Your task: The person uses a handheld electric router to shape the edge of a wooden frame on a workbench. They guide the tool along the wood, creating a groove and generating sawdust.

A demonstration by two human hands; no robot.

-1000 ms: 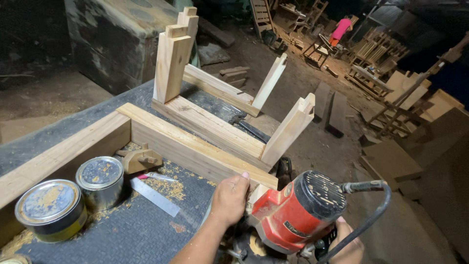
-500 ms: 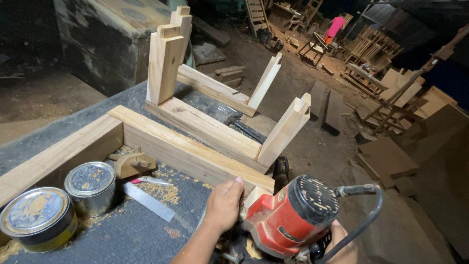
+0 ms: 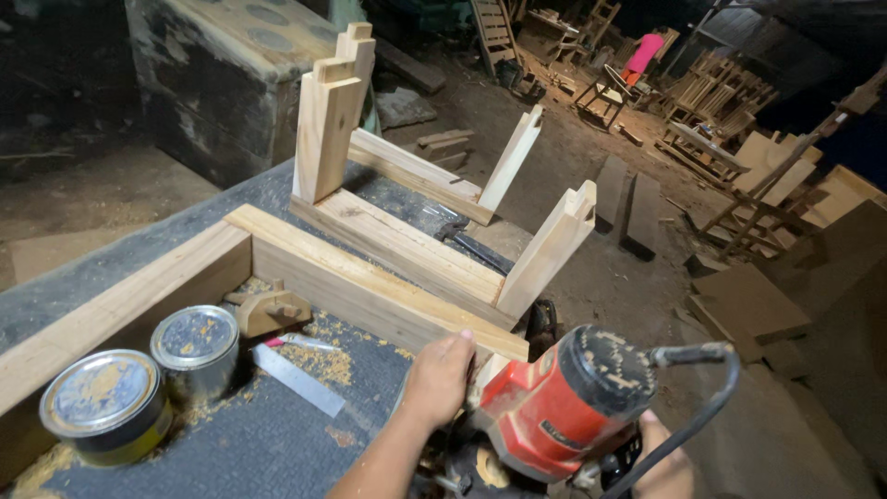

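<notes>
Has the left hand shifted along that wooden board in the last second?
No. The left hand rests near the same end of the board as before, beside the red power tool; only the camera view drifted slightly.

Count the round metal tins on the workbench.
2. One tin sits at the near left edge; the other tin stands just right of it, beside the wooden plane. Others may lie outside the view.
</notes>
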